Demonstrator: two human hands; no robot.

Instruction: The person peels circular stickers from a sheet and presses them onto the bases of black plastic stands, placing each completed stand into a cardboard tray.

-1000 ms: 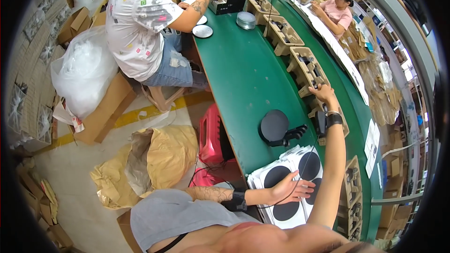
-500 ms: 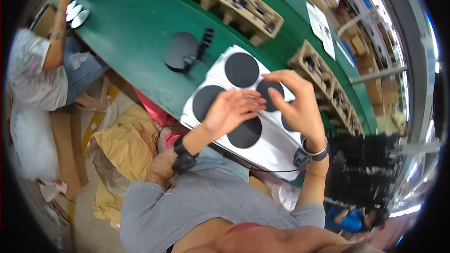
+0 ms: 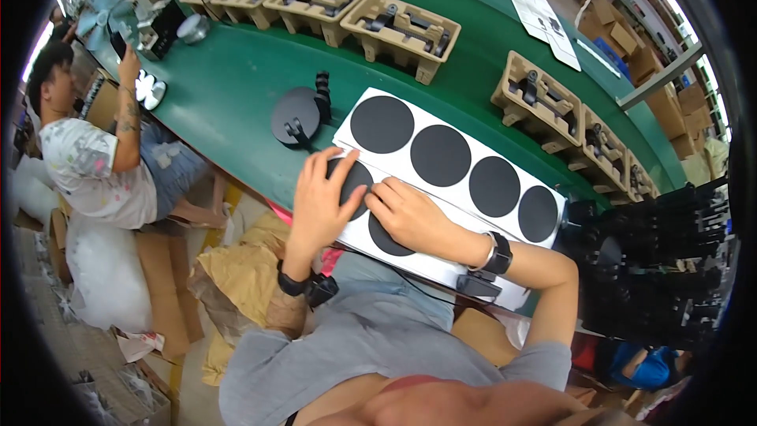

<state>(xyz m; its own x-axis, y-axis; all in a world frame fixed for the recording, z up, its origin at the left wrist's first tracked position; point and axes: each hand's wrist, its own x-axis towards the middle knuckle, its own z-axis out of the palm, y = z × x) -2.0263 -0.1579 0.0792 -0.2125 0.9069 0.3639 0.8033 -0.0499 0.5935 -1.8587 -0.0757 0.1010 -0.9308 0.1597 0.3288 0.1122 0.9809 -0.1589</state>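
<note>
White sheets [image 3: 355,95] carrying several flat black round pads [image 3: 440,155] lie before me on the green table. My left hand [image 3: 317,201] reaches over the leftmost near pad [image 3: 351,181], its fingers spread and slightly bent, the fingertips on or just above it. From the other side my right hand [image 3: 414,221] meets the right edge of that same pad, thumb and fingers drawn together; whether they pinch its edge is hidden. Below the right hand shows another pad [image 3: 386,238], partly covered. A black round base [image 3: 295,114] with a short jointed arm stands left of the sheets.
Brown moulded trays [image 3: 402,31] holding black parts line the table's far side, with more trays [image 3: 540,102] to the right. Black stacked parts [image 3: 631,276] stand at the right. A person [image 3: 102,150] sits at the left, holding a phone. Crumpled brown paper [image 3: 244,268] lies below.
My hands have moved left from the middle of the sheets to the leftmost near pad. The right fingers have closed together. The view has shifted, showing more of the person at the left.
</note>
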